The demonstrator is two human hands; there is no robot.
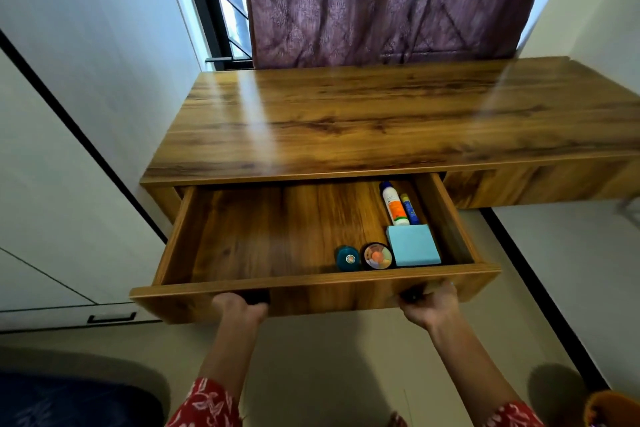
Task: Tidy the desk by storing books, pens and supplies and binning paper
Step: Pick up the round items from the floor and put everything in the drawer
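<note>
The wooden drawer (277,232) stands pulled out from under the desk (346,114). At its right end lie a white bottle (393,204), a blue tube (409,209), a light-blue notepad (414,246), a round colour palette (377,256) and a teal jar (347,258). The left hand (239,307) and right hand (431,305) each grip 1 of the 2 dark handles on the drawer front, set well apart.

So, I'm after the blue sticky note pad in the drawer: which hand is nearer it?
Right. The right hand grips the drawer front just below the blue sticky note pad; the left hand grips it well to the left.
</note>
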